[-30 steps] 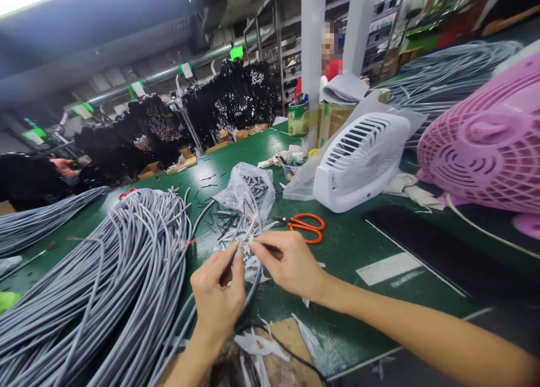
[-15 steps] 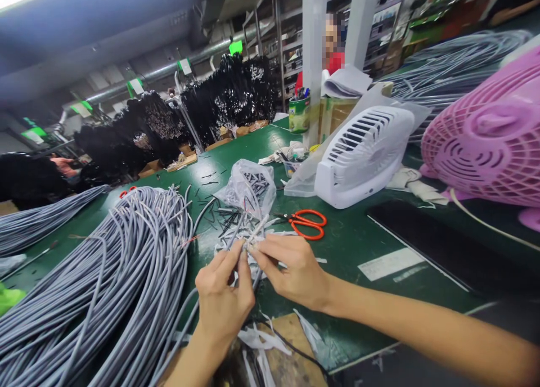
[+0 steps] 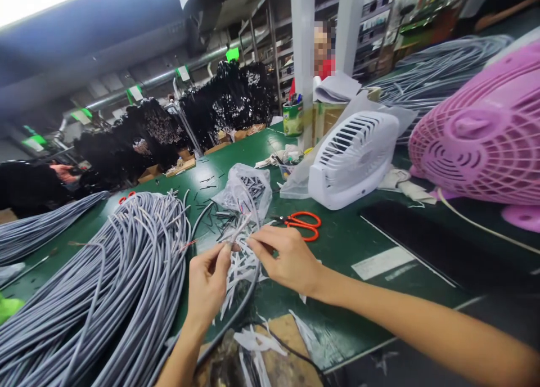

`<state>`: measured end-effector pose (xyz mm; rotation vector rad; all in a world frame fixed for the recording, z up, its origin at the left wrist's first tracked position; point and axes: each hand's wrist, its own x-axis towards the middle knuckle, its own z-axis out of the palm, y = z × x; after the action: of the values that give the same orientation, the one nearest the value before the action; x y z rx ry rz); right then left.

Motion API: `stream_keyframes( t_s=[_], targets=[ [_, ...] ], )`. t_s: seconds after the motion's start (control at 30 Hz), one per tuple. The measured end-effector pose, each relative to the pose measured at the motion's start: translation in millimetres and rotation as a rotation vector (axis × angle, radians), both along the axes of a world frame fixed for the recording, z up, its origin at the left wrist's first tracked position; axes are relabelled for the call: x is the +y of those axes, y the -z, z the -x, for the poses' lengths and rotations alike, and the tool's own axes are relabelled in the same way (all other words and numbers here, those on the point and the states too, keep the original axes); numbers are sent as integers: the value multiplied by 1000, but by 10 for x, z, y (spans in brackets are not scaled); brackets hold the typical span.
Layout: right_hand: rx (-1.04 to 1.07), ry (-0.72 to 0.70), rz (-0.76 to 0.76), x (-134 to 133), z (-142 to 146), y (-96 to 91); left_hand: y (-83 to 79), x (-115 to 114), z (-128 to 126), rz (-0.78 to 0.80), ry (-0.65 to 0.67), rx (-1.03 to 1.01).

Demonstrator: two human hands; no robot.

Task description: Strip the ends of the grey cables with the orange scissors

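Dark pieces (image 3: 252, 184) are held in a clear bag (image 3: 264, 203), while something indistinct is pinched by left hand (image 3: 206, 283) and right hand (image 3: 292, 260).

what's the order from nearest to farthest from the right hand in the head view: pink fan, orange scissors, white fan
1. Orange scissors: just beyond the right hand
2. White fan: farther back, toward the right
3. Pink fan: farthest, at the right edge

I work in what looks like a cable workshop: long bundles of grey cable (image 3: 139, 263) heap my green worktable (image 3: 331, 257); orange-handled scissors (image 3: 292, 223) lie by white scraps (image 3: 241, 265); behind, black bundles (image 3: 232, 97) hang in rows near metal shelving (image 3: 286, 54) and a person in red (image 3: 325, 68).
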<state>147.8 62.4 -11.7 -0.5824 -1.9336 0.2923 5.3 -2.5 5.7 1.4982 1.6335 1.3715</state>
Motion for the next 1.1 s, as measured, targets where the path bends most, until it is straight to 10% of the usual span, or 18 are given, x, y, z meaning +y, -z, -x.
stream_keyframes(
  t_s=[0.47, 0.77, 0.97, 1.1],
  targets=[
    [46, -122, 50, -25, -2, -12, 50, -41, -64, -461, -43, 790],
    [181, -396, -471, -311, 26, -7, 15, 135, 52, -51, -153, 72],
    [66, -153, 78, -163, 50, -26, -53, 92, 40, 183, 202, -457],
    [40, -135, 166, -49, 48, -35, -98, 35, -31, 235, 269, -575]
  ],
)
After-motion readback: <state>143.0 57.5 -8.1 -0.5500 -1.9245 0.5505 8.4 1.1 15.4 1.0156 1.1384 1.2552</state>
